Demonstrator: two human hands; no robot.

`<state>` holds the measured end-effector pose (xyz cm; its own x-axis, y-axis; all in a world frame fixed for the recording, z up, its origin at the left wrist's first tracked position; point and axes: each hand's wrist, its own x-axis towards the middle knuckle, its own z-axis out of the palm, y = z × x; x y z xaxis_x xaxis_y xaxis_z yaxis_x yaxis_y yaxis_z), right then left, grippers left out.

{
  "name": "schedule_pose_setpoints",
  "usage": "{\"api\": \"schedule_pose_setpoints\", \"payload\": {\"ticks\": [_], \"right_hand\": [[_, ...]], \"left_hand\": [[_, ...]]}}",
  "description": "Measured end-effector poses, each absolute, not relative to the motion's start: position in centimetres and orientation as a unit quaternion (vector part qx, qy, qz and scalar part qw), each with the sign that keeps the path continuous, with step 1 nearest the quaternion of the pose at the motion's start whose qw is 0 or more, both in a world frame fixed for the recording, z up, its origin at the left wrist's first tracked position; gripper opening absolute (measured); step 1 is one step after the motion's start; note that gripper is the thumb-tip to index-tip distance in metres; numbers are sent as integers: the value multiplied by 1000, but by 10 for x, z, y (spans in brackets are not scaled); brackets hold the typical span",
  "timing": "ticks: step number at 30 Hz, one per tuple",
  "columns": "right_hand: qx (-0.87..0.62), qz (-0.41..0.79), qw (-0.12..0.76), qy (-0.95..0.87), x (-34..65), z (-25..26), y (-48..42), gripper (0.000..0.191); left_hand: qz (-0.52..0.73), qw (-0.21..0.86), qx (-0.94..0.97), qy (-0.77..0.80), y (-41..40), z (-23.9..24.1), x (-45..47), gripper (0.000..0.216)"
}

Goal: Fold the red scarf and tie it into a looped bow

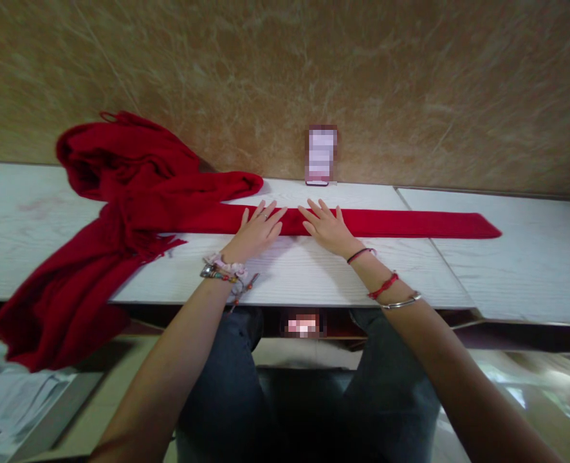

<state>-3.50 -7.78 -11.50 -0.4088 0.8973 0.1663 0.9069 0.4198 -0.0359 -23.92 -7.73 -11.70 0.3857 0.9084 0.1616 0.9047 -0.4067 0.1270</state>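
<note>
A long red scarf [410, 224] lies folded into a narrow strip across the white table [314, 276]. Its left part is bunched in a heap by the wall and hangs over the table's front edge at the left. My left hand [258, 230] lies flat on the strip with fingers spread, open. My right hand [326, 228] lies flat beside it on the same strip, fingers stretched out, open. The two hands are a small gap apart near the middle of the strip. Both wrists wear bracelets.
A phone [320, 155] stands upright against the marbled brown wall behind the scarf. A second white tabletop [521, 257] adjoins at the right. My knees in dark jeans are under the table edge. Papers [9, 405] lie at lower left.
</note>
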Motion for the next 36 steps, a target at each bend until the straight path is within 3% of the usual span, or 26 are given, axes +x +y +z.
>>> {"api": "schedule_pose_setpoints", "payload": {"ticks": [3, 11, 23, 30, 36], "right_hand": [[-533, -3, 50, -845, -39, -118, -76, 50], [-571, 6, 11, -821, 2, -121, -73, 51], [-713, -51, -51, -697, 225, -124, -83, 49], [-628, -71, -6, -775, 181, -126, -65, 52], [-580, -35, -19, -814, 194, -138, -65, 52]], "left_hand": [[125, -17, 815, 566, -71, -117, -222, 51], [24, 24, 798, 602, -64, -121, -217, 55], [-27, 22, 779, 626, -54, -121, -219, 55], [37, -33, 858, 512, -43, -93, -117, 53], [43, -14, 907, 418, -41, -118, -61, 51]]}}
